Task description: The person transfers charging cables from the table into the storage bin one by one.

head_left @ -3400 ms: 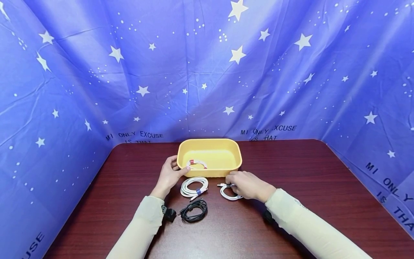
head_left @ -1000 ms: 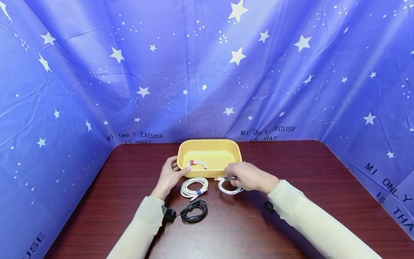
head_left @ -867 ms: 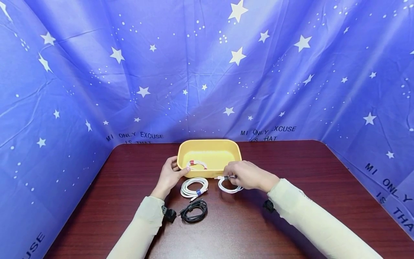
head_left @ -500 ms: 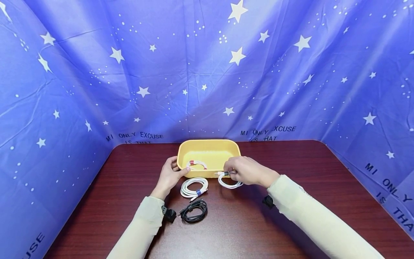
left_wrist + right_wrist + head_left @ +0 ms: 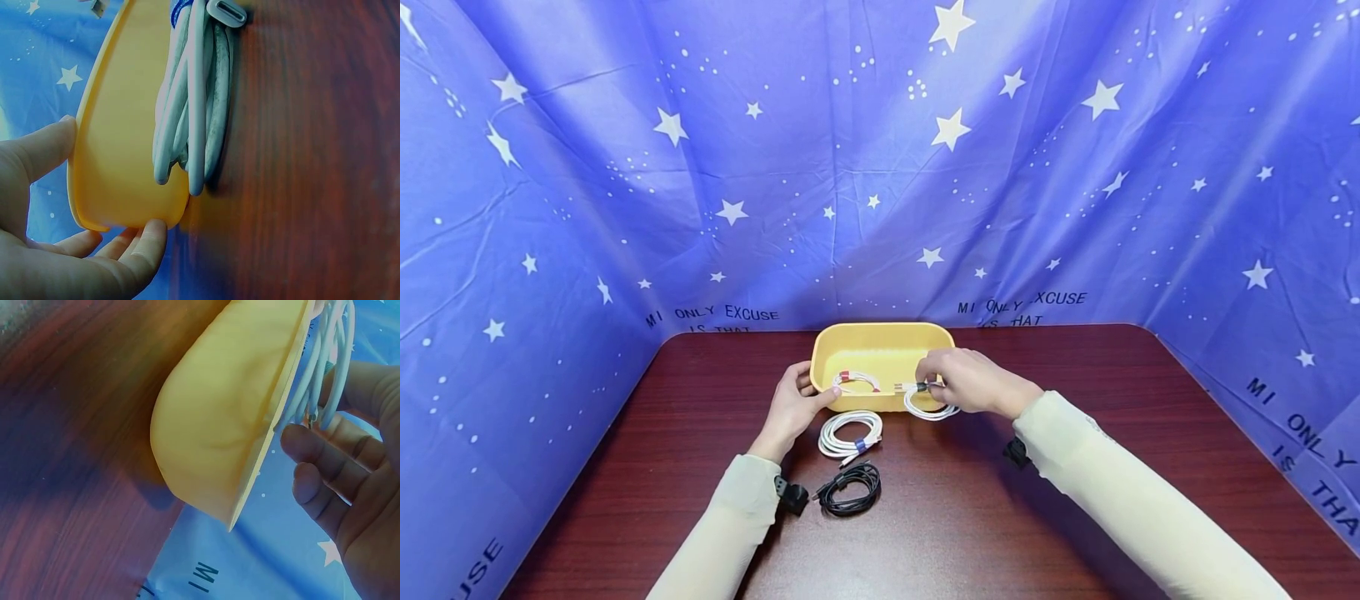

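My left hand (image 5: 792, 410) holds the left end of a yellow plastic bin (image 5: 880, 402), thumb on the rim (image 5: 74, 140) and fingers against the end wall. With my right hand (image 5: 976, 383) I pinch a coiled white USB cable (image 5: 916, 412) by its dark tie, near its plugs. That coil hangs at the bin's front rim, right of the middle; in the right wrist view the white cable (image 5: 340, 362) hangs beside the rim, above the table. Inside the bin lies a white cable with a red tie (image 5: 846, 377), partly hidden by the front wall.
On the table in front of the bin lies a thicker white cable coil (image 5: 825, 437) with a blue tie. Nearer me is a black cable coil (image 5: 873, 483). A blue star-patterned curtain (image 5: 880, 167) stands behind the dark red wooden table (image 5: 730, 358).
My right hand has lifted the white USB cable off the table and brought it up to the bin's front rim. The left hand has stayed on the bin.
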`<state>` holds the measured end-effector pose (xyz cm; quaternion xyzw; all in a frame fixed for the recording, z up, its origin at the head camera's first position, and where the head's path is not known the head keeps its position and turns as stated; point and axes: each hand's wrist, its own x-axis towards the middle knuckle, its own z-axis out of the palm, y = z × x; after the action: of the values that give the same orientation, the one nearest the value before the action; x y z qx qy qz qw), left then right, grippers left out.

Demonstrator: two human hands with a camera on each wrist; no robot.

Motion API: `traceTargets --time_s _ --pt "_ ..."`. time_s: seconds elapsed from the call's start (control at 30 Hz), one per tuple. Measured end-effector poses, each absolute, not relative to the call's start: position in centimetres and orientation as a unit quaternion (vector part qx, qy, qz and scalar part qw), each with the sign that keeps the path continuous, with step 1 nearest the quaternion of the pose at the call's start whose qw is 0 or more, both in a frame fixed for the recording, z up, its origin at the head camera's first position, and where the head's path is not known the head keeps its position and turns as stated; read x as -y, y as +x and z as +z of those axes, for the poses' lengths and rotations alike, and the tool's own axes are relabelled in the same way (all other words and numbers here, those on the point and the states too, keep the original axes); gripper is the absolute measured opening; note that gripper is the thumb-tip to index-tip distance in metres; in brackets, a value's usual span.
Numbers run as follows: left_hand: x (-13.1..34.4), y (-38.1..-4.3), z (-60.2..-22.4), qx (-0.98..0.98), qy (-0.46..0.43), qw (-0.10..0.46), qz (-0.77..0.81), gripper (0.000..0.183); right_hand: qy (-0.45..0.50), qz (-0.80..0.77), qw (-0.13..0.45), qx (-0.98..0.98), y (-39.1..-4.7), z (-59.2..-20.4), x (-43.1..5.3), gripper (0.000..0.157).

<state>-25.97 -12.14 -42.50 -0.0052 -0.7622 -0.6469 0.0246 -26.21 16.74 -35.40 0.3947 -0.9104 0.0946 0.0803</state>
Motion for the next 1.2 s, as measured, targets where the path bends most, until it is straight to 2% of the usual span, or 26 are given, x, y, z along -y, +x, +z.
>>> traceTargets --time_s 1.2 --pt "12.2 -25.9 -42.2 0.759 -0.006 0.019 -0.651 0.068 0.376 0.078 0.075 0.92 -29.9 -35.3 -15.6 0.016"
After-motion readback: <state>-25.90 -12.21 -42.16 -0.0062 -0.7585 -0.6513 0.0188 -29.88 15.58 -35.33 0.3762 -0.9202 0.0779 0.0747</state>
